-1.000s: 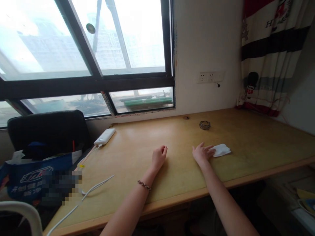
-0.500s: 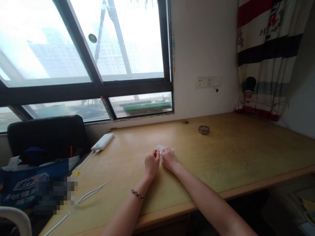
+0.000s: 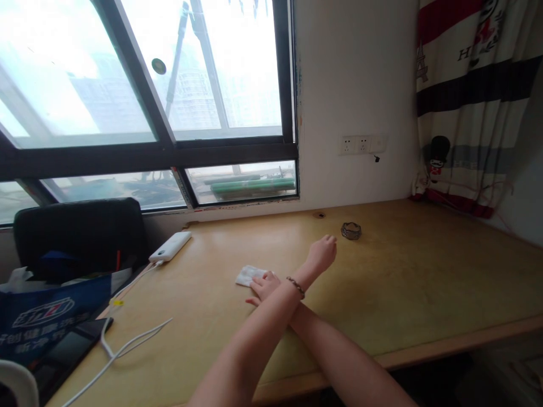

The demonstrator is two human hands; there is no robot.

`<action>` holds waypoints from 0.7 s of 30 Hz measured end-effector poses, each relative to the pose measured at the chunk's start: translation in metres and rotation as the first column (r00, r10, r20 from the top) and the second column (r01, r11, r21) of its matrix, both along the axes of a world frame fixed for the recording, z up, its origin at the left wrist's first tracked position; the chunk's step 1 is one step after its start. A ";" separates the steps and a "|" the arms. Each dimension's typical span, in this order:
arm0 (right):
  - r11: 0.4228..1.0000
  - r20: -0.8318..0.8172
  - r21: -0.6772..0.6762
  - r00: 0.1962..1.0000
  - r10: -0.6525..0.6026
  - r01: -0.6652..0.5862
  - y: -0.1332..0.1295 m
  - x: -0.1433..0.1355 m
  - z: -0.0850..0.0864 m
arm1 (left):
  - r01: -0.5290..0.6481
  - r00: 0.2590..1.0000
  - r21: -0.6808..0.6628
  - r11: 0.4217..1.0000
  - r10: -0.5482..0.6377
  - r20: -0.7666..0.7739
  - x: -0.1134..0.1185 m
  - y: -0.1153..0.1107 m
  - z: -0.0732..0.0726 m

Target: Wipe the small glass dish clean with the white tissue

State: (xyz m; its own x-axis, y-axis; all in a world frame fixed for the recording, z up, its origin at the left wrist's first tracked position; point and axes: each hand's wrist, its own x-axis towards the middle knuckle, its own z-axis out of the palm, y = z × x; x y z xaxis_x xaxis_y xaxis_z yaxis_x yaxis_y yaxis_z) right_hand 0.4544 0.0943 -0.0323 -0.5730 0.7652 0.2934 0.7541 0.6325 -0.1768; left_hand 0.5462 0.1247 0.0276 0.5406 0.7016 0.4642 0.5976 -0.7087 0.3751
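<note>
Arms crossed over the worktop, my right hand flat on a white tissue.

At centre frame my right hand lies fingers spread on the folded white tissue, pressing it to the wood rather than pinching it; my left hand, bead bracelet at the wrist, crosses above it with its grip curled loosely shut on nothing, just short of a small round metal dish whose contents I cannot make out. At lower left a blue bag holds white paper and dark items I cannot identify; its white lettering is cut off and unreadable. A white power bank with a trailing cable lies near the window. The curtain at upper right shows a letter "H", the rest hidden in the folds.
</note>
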 end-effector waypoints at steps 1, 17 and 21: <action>1.000 -0.010 0.018 1.000 0.024 -0.024 -0.002 -0.003 0.000 | 0.029 0.998 0.019 0.999 -0.028 -0.064 0.018 0.002 -0.002; 0.998 0.001 0.035 0.998 0.058 -0.058 -0.022 0.002 0.025 | -0.013 0.896 0.095 0.995 0.054 -0.441 0.125 0.042 -0.031; 0.999 0.003 0.002 0.999 0.053 -0.053 -0.021 0.004 0.026 | -0.007 0.907 0.132 0.991 0.062 -0.417 0.120 0.045 -0.038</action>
